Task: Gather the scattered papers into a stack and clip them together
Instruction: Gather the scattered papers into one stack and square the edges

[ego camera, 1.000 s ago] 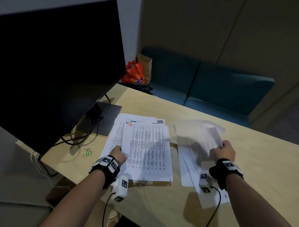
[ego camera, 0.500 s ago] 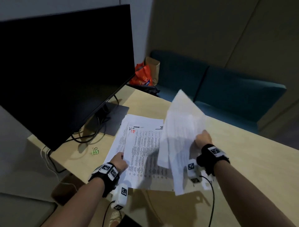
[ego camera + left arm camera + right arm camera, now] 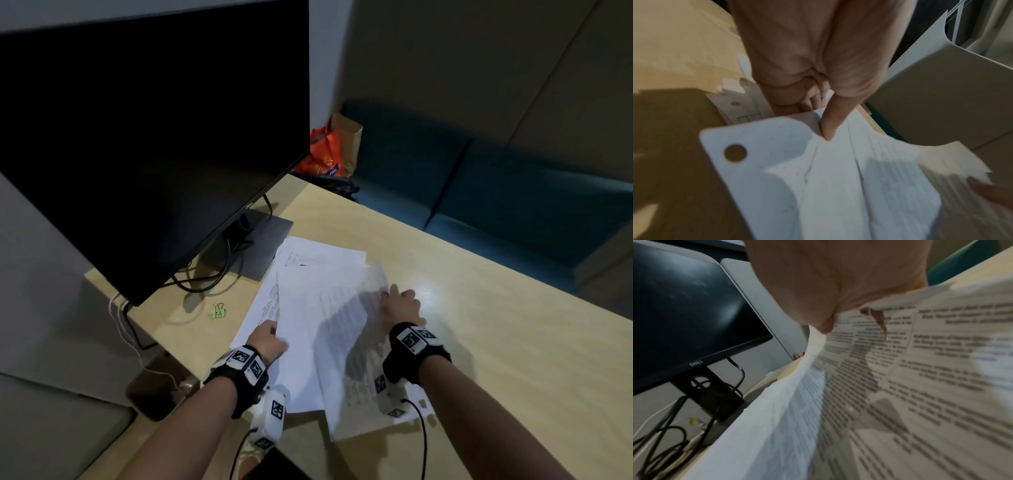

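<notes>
White printed papers (image 3: 318,308) lie in a loose, skewed pile on the light wooden table (image 3: 496,359). My left hand (image 3: 269,337) is at the pile's near left edge. In the left wrist view its thumb (image 3: 828,128) presses on a top sheet (image 3: 838,178) with the fingers curled beneath. My right hand (image 3: 399,303) grips the right edge of several printed sheets (image 3: 920,369) that slope down onto the pile. A small green binder clip (image 3: 219,310) lies on the table left of the papers, apart from both hands.
A large dark monitor (image 3: 137,154) stands at the left, its base (image 3: 260,240) and cables (image 3: 205,281) just behind the pile. Orange and brown bags (image 3: 329,154) sit on a teal bench (image 3: 513,192) beyond the table's far edge.
My right hand lifted the sheets from the right side, swung them leftward and brought them down onto the left pile. My left hand stayed at the pile's left edge.
</notes>
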A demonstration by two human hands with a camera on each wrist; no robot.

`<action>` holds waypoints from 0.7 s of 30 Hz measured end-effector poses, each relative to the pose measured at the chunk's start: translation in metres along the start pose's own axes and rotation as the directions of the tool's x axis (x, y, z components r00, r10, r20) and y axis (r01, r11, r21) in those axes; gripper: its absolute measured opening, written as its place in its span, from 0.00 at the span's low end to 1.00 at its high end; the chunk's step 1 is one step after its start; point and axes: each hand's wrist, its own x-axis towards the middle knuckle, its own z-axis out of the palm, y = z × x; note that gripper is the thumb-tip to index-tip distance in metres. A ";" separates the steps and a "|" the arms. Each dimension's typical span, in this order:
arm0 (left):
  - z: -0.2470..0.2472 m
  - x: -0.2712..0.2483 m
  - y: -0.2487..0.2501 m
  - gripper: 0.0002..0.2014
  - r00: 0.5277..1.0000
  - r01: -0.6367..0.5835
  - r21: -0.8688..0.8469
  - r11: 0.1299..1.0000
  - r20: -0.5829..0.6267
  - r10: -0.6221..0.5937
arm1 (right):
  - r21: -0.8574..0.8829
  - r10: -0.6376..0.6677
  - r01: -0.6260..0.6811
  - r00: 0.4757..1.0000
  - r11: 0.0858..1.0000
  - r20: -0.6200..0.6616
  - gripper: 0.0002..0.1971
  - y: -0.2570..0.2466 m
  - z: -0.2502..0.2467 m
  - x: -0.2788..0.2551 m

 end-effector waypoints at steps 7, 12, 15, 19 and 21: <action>-0.004 0.011 0.002 0.08 0.998 -0.002 0.017 1.000 0.063 0.001 | 0.269 0.034 0.009 0.988 0.963 -0.153 0.19 0.018 -0.041 0.022; -0.002 0.008 0.013 0.24 0.997 0.018 -0.043 0.999 0.077 -0.014 | 0.267 -0.002 -0.034 0.991 0.963 0.131 0.26 0.015 -0.015 0.027; 0.004 0.007 0.019 0.42 0.992 0.063 -0.122 0.991 0.116 -0.048 | 0.166 0.068 -0.117 0.958 0.979 0.277 0.40 0.016 0.006 0.023; 0.012 -0.016 0.039 0.39 0.983 0.153 -0.390 0.908 0.157 -0.098 | -0.033 0.061 -0.055 0.967 0.998 0.246 0.35 0.018 0.019 0.016; 0.017 -0.018 0.043 0.39 0.985 0.109 -0.377 0.920 0.163 -0.050 | 0.011 0.037 -0.041 0.967 0.999 0.253 0.33 0.020 0.022 0.017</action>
